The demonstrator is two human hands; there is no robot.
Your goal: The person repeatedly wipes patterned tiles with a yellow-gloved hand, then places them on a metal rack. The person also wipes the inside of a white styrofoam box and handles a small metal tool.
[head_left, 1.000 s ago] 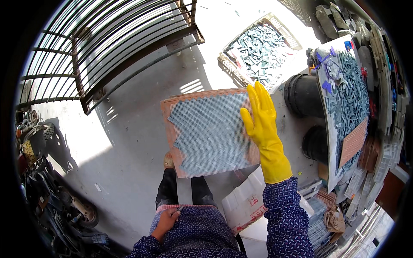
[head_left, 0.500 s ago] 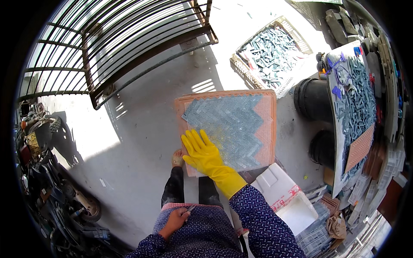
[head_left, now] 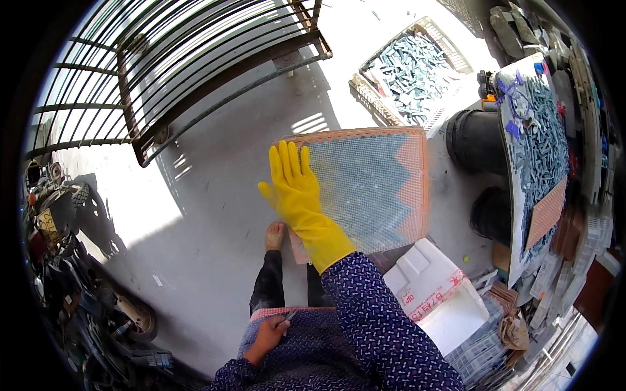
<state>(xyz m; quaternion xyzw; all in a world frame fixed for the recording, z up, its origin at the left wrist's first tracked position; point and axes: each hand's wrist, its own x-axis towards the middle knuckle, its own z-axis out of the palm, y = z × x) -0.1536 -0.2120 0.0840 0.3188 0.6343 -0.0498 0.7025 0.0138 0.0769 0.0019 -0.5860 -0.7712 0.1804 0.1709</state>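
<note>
My right hand (head_left: 291,184), in a yellow rubber glove, lies flat with its fingers stretched out over the left edge of a mesh sheet (head_left: 365,186). Through the white mesh, blue-grey tile strips show in a zigzag pattern. Beneath it is a salmon-coloured tray (head_left: 420,186) with a toothed rim, its left side partly hidden by the glove. My bare left hand (head_left: 270,333) rests at my waist, closed round a small grey metal tool (head_left: 287,318); most of that tool is hidden in the fingers.
Loose tile strips fill a plastic crate (head_left: 385,107) at the back and cover a board (head_left: 515,215) on the right, beside black buckets (head_left: 479,140). A white foam box (head_left: 433,287) sits near my right arm. A metal rack (head_left: 228,104) and motorbikes (head_left: 98,306) stand left.
My gloved right hand has slid left and away from me, from the lower middle of the mesh to its left edge. The left hand keeps its grip at my waist.
</note>
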